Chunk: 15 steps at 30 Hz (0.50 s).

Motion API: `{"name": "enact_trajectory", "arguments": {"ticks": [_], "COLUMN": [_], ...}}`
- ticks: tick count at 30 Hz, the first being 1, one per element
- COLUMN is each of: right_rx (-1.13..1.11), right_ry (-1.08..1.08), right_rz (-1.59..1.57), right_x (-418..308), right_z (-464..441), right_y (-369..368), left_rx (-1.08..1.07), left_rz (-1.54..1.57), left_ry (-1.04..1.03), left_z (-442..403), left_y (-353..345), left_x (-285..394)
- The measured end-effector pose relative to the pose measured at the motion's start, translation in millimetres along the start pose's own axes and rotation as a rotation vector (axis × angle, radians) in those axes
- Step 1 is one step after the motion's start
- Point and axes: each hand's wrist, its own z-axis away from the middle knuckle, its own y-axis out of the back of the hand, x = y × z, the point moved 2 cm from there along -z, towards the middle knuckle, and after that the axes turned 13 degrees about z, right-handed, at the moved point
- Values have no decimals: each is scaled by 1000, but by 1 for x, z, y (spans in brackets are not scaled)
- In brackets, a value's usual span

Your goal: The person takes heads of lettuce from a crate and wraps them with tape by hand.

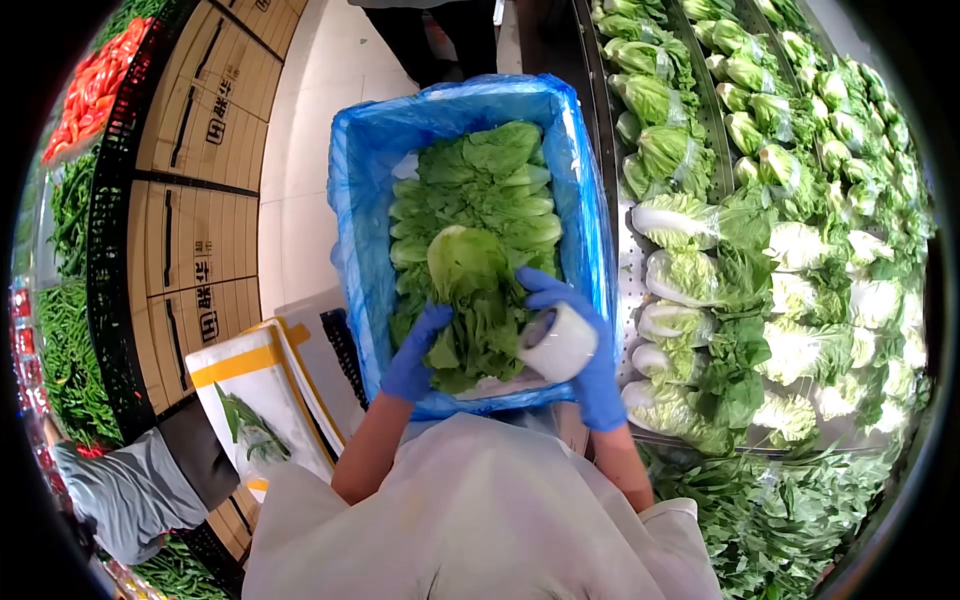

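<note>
A leafy head of lettuce (466, 262) is held over the blue-lined crate (352, 150), its pale end pointing away from me. My left hand (413, 352), in a blue glove, grips it from the left side, with the fingers partly hidden by leaves. In my right hand (575, 300), also gloved, is a wide roll of clear tape (560, 343). That hand's forefinger reaches towards the lettuce's right edge; I cannot tell if it touches. Beneath, more lettuces (488, 160) lie packed in rows inside the crate.
To the right, a sloped shelf holds wrapped cabbages (680, 277), more greens (662, 150) and loose leafy vegetables (780, 520). White foam lids (255, 385) lie at lower left. A display with peppers (100, 85) runs along the left. People stand beyond the crate and at lower left.
</note>
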Motion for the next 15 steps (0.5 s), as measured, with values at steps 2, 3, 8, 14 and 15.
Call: {"name": "enact_trajectory", "arguments": {"ticks": [2, 3, 8, 14, 15], "right_rx": [12, 29, 131, 226, 226], "right_ry": [3, 23, 92, 240, 257], "right_rz": [-27, 56, 638, 587, 572], "right_x": [-4, -12, -40, -66, -69], "right_z": [6, 10, 7, -7, -10], "right_y": [26, 34, 73, 70, 67], "left_rx": [-37, -49, -229, -477, -308], "left_rz": [129, 133, 9, -40, -74], "left_ry": [27, 20, -109, -217, -158], "left_z": [-7, -8, -18, -3, -4], "left_y": [15, 9, -45, -111, -111], "left_x": [4, 9, 41, 48, 48]}}
